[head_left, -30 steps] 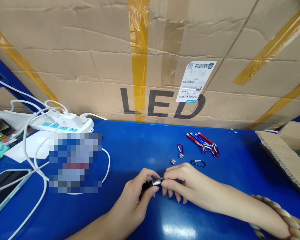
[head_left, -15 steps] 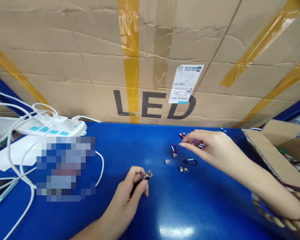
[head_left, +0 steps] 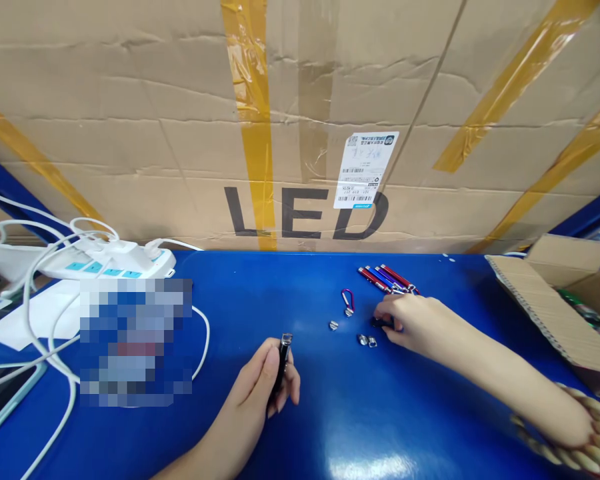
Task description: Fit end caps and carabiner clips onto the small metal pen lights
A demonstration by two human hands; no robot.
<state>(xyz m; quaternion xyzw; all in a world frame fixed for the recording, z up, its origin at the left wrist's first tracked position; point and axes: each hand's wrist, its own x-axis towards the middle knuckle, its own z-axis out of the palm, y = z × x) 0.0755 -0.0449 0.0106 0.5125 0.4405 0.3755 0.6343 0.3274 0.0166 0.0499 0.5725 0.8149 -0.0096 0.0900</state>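
Observation:
My left hand [head_left: 265, 381] is closed around a slim black tube with a shiny silver end [head_left: 283, 360], which looks like a small penlight; it points upward above the blue table. On the table to the right, my right hand [head_left: 405, 320] has its fingers pinched on the black carabiner [head_left: 380, 323], mostly covered by them. Just beyond that hand lie several red and blue metal tubes [head_left: 386, 278] with small rings at their near ends. A red-purple carabiner [head_left: 349, 300] is left of my right fingers. Small silver pieces [head_left: 334, 325] and two more silver parts [head_left: 367, 341] lie nearer me.
Behind the blue table [head_left: 300, 287] stands a large cardboard box [head_left: 180, 133] marked LED. A white power strip [head_left: 115, 263] with tangled cables and a phone [head_left: 5, 397] are at left. An open carton [head_left: 545, 313] with items inside stands at right.
My right hand has moved nearer me from the tubes and closed on the black carabiner. The red and blue tubes now lie uncovered together. My left hand has turned its tube more upright.

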